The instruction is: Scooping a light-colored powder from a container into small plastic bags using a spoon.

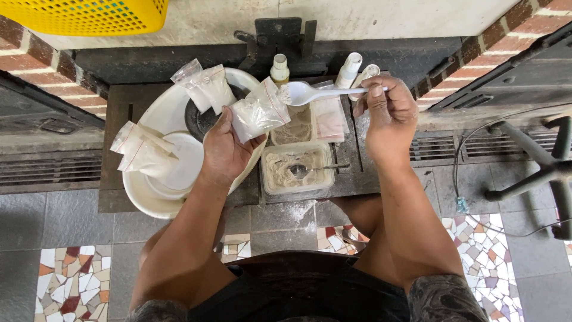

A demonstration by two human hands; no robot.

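I see a white plastic spoon w/ white powder, clear bag w/ red seal strip, white basin, yellow perforated basket, red brick wall, multi-colour mosaic floor tiles.

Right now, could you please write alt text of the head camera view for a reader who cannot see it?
A person's left hand holds a small clear bag of white powder while the right hand brings a white plastic spoon of powder to the bag's mouth. Below sit a plastic tub of powder with a metal spoon, and a white basin holding filled bags.
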